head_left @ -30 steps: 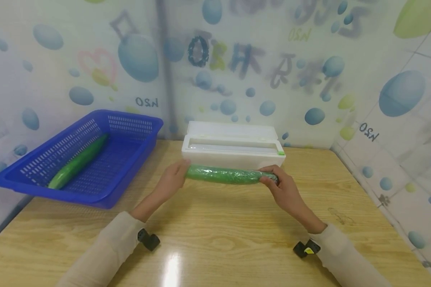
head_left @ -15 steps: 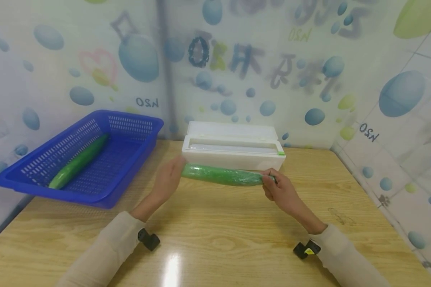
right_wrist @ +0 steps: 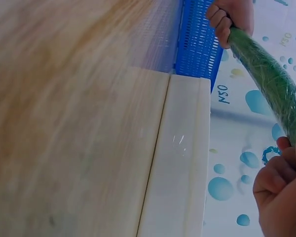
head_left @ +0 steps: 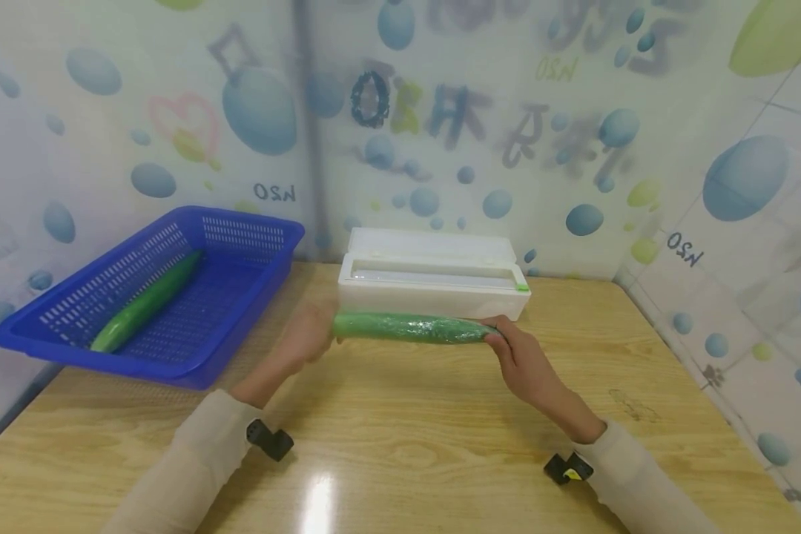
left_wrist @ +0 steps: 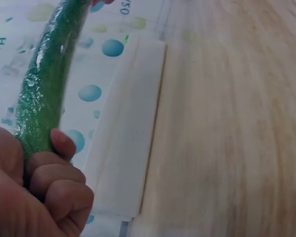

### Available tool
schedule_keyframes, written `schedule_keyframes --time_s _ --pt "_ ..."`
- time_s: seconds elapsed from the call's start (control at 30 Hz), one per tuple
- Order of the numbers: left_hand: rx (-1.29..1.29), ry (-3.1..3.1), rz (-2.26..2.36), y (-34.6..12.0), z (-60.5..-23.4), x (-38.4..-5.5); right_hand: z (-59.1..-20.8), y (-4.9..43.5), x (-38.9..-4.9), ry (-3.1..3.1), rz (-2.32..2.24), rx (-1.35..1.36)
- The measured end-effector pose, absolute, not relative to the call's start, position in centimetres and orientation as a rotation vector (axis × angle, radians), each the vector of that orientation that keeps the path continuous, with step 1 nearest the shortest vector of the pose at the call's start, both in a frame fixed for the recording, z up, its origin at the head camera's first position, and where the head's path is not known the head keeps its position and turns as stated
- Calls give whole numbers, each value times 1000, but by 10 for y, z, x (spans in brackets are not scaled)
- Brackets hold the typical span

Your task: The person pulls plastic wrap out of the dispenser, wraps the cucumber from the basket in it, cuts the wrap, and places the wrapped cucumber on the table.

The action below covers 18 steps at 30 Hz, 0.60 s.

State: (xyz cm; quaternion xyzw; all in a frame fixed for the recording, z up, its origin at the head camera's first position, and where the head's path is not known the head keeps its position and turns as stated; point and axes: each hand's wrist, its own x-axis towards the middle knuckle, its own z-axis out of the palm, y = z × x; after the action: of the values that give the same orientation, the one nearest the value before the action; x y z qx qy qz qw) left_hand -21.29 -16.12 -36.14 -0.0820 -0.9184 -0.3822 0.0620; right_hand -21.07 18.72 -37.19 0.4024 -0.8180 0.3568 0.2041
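Observation:
A long cucumber (head_left: pixel 410 328), covered in shiny clear film, is held level above the table between both hands. My left hand (head_left: pixel 305 335) grips its left end, slightly blurred in the head view. In the left wrist view the curled fingers (left_wrist: pixel 64 195) of that hand wrap the cucumber's end. My right hand (head_left: pixel 529 368) grips the darker right end, with thumb and fingers around it. Film wrinkles run along the cucumber (right_wrist: pixel 269 79) in the right wrist view. Behind it stands a white cling film box (head_left: pixel 434 300) with its lid raised.
A blue plastic basket (head_left: pixel 203 374) stands at the left of the wooden table (head_left: pixel 414 452), with another cucumber (head_left: pixel 143 300) lying inside. A patterned wall covering (head_left: pixel 427 170) rises behind the table, and another side of it runs along the right edge.
The left hand has shifted slightly left and turned, its fingers now more curled at the cucumber's end. The right hand has changed its hold on the right end. Basket and box stay put.

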Motion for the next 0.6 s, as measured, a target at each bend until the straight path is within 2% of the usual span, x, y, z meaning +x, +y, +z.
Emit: schedule_keyframes --time_s 0.07,0.23,0.4,0.6 --pt "-240 -2818 -1188 -162 -358 -212 -371 186 -210 -2276 972 1101" --pt "20 -2758 -1420 -161 -358 -211 -370 187 -209 -2407 1019 957" --pt "-86 -2637 -1335 -160 -361 -210 -369 190 -211 -2607 1148 802" --pt "-151 -2483 -1299 -157 -360 -207 -370 189 -212 -2732 1159 834"
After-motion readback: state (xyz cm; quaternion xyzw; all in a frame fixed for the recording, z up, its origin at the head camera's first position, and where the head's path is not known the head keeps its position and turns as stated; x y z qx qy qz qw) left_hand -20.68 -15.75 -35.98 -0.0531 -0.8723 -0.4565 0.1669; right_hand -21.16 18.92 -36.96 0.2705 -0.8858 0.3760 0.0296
